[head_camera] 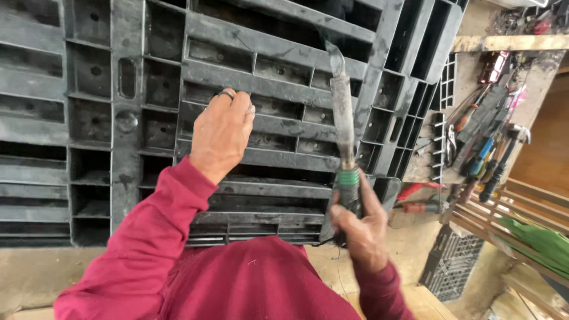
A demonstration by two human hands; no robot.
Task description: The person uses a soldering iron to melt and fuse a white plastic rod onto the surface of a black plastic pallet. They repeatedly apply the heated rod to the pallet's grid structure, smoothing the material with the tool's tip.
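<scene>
A long, grimy metal tool with a curved tip and a green-wrapped dark handle [343, 118] stands nearly upright in front of a large black moulded plastic pallet [89, 118] that fills most of the view. The tool's bent tip reaches up to one of the pallet's upper ribs; whether it touches the plastic cannot be told. The right hand [358, 228] is clenched in a fist around the handle, knuckles toward the camera, the wrist bent upward and a dark red sleeve covering the forearm. The lower end of the handle is hidden inside the fist.

The left hand [220, 133] is raised against the pallet, back of the hand to the camera, fingers curled over the edge of a horizontal rib near the middle of the grid. A dark ring sits on one finger. The fingertips are hidden behind the rib, so how firmly they grasp is unclear. The left arm rises from the lower left in the same red sleeve, and the red-clad body fills the bottom of the frame.

To the right, a cluster of hand tools with coloured handles [483, 142] hangs beside the pallet under a wooden shelf [510, 42]; the single tools are hard to tell apart. Below them lies a black plastic crate [451, 261], partly cut off, and something green [542, 240] at the right edge.
</scene>
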